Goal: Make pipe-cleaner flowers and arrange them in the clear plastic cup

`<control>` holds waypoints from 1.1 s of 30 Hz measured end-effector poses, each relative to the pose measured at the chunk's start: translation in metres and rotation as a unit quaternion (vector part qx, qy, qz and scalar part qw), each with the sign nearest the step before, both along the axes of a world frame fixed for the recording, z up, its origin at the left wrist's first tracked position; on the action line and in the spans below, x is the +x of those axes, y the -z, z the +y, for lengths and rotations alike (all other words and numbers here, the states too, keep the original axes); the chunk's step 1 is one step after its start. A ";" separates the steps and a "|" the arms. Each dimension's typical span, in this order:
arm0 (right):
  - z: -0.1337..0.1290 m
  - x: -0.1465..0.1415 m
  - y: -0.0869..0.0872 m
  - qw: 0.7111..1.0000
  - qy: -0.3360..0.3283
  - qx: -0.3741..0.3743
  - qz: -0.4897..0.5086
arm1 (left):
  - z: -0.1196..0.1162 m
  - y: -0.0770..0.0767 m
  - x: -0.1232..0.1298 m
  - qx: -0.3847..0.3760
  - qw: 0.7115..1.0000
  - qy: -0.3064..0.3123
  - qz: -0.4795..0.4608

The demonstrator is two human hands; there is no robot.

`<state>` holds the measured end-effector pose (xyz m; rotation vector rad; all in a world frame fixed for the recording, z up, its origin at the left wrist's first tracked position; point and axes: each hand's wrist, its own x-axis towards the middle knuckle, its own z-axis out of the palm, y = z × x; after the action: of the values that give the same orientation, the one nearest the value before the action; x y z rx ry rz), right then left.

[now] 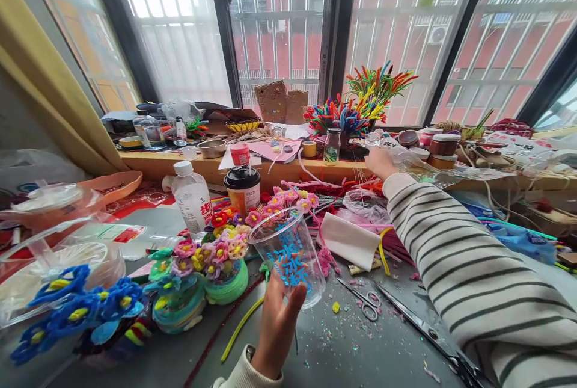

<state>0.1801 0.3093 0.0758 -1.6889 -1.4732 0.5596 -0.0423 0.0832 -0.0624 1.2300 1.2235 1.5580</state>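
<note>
My left hand (280,322) is closed round the lower part of a clear plastic cup (293,255) with blue lettering, tilted with its open rim to the upper left. My right hand (380,162) reaches far forward to the wooden windowsill (288,174), beside small jars and clear plastic wrapping. What its fingers touch is too small to make out. Left of the cup stand bunches of pink and yellow fuzzy flowers (220,249) in a green base. Small scissors (367,302) and long scissors (424,328) lie on the grey table (356,358) below my right sleeve.
A white-capped bottle (192,198) and a black-lidded paper cup (242,186) stand behind the flowers. Blue fuzzy flowers (81,310) are at the left. On the sill are a glass jar (332,146), yellow tape (309,148) and colourful fuzzy stems (340,117). Glitter and scraps dot the table.
</note>
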 end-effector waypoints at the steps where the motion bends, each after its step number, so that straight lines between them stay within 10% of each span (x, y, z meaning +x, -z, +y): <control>1: -0.003 -0.002 0.001 0.999 0.011 0.019 -0.040 | 0.000 0.000 0.000 0.001 1.000 0.000 0.001; 15: -0.082 -0.011 0.081 0.927 -0.010 -0.038 -0.374 | 0.002 -0.002 0.001 -0.006 1.000 0.011 -0.004; 33: -0.033 0.001 0.044 0.880 0.070 -0.006 -0.470 | 0.002 0.003 0.000 0.006 1.000 0.020 -0.002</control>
<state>0.1808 0.2761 0.0323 -2.1841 -1.9439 -0.4287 -0.0422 0.0857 -0.0652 1.2512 1.1810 1.5413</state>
